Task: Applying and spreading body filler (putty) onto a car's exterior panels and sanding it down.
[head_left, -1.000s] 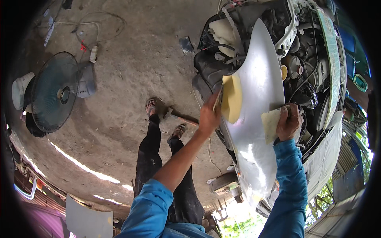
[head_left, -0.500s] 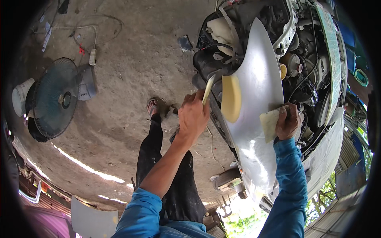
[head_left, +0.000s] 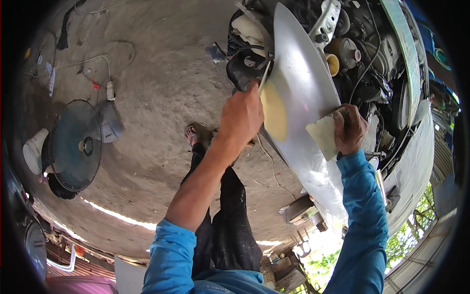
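Observation:
My left hand (head_left: 241,116) is closed on a thin, pale putty spreader (head_left: 265,78). The blade stands edge-on at the near edge of a yellow patch of body filler (head_left: 275,115). That patch lies on the curved silver-grey car fender (head_left: 298,61), along its left side. Over the right part of the fender, my right hand (head_left: 350,130) grips a square, off-white putty board (head_left: 321,135) with thumb and fingers. Part of the spreader is hidden by my left fingers.
Right of the fender lies an open engine bay with a round canister (head_left: 345,53) and cables. A standing fan (head_left: 76,146) and a white bucket (head_left: 35,152) are on the dirt floor at left. A cord (head_left: 268,164) runs across the floor near my legs.
My left hand has moved up slightly, bringing the spreader from beside the filler patch onto its edge. My right hand and the board have risen a little. The whole view has shifted.

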`<act>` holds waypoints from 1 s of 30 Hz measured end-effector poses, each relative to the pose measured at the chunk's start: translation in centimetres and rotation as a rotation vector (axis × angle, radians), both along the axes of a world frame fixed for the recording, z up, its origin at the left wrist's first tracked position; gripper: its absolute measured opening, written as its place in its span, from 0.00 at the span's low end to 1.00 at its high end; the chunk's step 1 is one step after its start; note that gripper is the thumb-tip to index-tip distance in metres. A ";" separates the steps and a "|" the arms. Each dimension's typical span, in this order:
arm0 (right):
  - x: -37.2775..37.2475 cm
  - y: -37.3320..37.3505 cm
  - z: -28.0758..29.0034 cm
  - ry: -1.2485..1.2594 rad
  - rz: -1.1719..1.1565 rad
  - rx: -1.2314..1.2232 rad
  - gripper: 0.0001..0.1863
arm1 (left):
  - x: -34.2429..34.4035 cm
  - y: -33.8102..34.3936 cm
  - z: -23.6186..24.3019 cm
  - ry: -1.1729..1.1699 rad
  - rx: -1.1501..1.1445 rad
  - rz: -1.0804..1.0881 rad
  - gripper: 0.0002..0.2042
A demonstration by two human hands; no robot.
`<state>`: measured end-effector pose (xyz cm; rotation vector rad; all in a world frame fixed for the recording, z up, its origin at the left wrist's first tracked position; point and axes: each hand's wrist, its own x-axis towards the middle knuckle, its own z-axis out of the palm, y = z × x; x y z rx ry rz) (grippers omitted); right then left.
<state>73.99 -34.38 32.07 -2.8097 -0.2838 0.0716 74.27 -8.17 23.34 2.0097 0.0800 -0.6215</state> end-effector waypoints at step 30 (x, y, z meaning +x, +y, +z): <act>-0.2 0.0 -0.1 -0.049 0.042 -0.003 0.13 | -0.7 0.8 -2.3 -0.084 0.272 -0.139 0.12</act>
